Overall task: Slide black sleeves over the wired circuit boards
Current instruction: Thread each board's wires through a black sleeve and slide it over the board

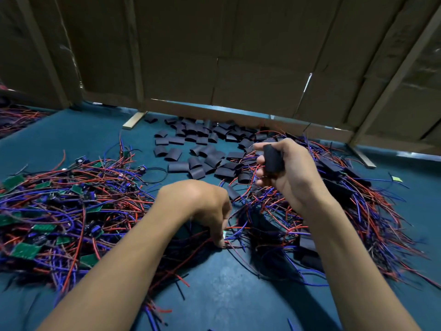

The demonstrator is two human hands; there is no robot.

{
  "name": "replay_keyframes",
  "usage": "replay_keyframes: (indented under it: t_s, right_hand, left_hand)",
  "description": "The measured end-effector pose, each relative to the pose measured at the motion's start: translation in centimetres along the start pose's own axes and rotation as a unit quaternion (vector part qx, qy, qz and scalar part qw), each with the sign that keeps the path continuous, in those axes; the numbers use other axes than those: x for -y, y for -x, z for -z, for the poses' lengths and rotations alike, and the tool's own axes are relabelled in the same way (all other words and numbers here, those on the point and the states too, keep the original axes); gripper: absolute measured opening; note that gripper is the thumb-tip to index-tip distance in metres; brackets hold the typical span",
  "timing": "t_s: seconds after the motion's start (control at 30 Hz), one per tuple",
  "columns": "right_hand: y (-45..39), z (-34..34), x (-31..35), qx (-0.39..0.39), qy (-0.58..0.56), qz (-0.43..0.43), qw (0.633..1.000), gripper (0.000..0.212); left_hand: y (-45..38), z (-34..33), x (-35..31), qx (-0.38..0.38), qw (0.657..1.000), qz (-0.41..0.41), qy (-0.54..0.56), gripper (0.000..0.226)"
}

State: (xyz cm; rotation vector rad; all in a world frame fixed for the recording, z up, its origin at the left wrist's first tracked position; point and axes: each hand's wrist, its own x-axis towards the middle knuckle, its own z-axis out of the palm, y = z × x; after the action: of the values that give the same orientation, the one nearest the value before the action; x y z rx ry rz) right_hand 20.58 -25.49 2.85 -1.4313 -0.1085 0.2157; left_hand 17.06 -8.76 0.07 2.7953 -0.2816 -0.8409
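Observation:
My right hand point(284, 168) is raised above the table and grips one black sleeve point(273, 160) between thumb and fingers. My left hand point(202, 206) reaches down to the table centre, its fingertips pinching a bundle of red and blue wires point(235, 235); whatever board hangs on them is hidden under the hand. A large heap of green circuit boards with red and blue wires point(59, 211) lies on the left. Loose black sleeves point(198, 149) are scattered at the back centre.
A second tangle of wires with sleeved boards point(334, 211) lies on the right. The table top is blue-green point(222, 295). Cardboard sheets on wooden strips point(214, 56) wall off the back edge. More wires point(14, 118) lie at far left.

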Motion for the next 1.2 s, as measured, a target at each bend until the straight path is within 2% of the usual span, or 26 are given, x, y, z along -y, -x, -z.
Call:
replay_keyframes:
  t_s: [0.13,0.2,0.27,0.33,0.43,0.57,0.6,0.67,0.73,0.8,0.87,0.93,1.0,1.13,1.2]
  right_hand:
    - [0.1,0.6,0.8,-0.016,-0.001,-0.002,1.000,0.029]
    - [0.2,0.9,1.4,-0.027,-0.007,0.006,1.000,0.026]
    - [0.2,1.4,2.0,-0.046,-0.014,0.024,0.999,0.026]
    - [0.3,1.8,2.7,-0.062,-0.025,0.043,0.997,0.030]
    - [0.5,2.1,3.4,-0.073,-0.021,0.058,0.995,0.032]
    - [1.2,1.8,3.4,-0.041,0.041,0.059,0.997,0.026]
    - [1.4,1.6,3.3,-0.027,0.098,0.062,0.993,0.026]
    - [1.7,1.1,2.7,0.006,0.208,0.072,0.975,0.028]
    - [2.2,0.2,2.2,0.052,0.262,0.085,0.960,0.025]
    - [2.6,-0.8,1.8,0.131,0.250,0.086,0.956,0.020]
    - [2.9,-1.5,1.3,0.188,0.277,0.096,0.937,0.024]
    - [2.9,-1.9,0.9,0.194,0.356,0.141,0.903,0.029]
    - [3.0,-2.1,0.7,0.203,0.357,0.146,0.900,0.030]
    - [3.4,-1.9,1.0,0.245,0.336,0.154,0.896,0.031]
    - [3.6,-2.0,1.1,0.255,0.326,0.151,0.898,0.033]
  left_hand:
    - [1.2,1.1,-0.2,-0.063,0.996,-0.061,0.014,0.019]
    - [2.4,2.0,0.4,-0.093,0.982,-0.107,0.122,0.014]
    - [3.7,3.0,1.0,-0.125,0.945,-0.146,0.264,0.010]
    - [4.9,3.8,1.7,-0.166,0.887,-0.172,0.395,0.011]
    - [5.8,4.3,2.3,-0.188,0.775,-0.204,0.569,0.016]
    - [5.4,4.9,1.8,-0.239,0.672,-0.201,0.672,0.008]
    - [5.2,5.1,1.5,-0.256,0.639,-0.202,0.697,0.007]
    - [4.9,5.4,0.8,-0.269,0.550,-0.215,0.761,0.012]
    - [4.7,5.5,0.4,-0.248,0.459,-0.234,0.820,0.023]
    - [4.6,5.4,0.5,-0.221,0.402,-0.247,0.853,0.029]
    - [4.8,5.3,0.9,-0.202,0.365,-0.258,0.871,0.038]
    - [5.1,5.4,1.3,-0.192,0.338,-0.268,0.881,0.046]
    - [5.5,5.5,1.5,-0.197,0.331,-0.274,0.881,0.047]
    - [5.9,5.7,1.6,-0.244,0.364,-0.266,0.859,0.032]
    - [6.0,5.8,1.3,-0.267,0.393,-0.270,0.838,0.020]
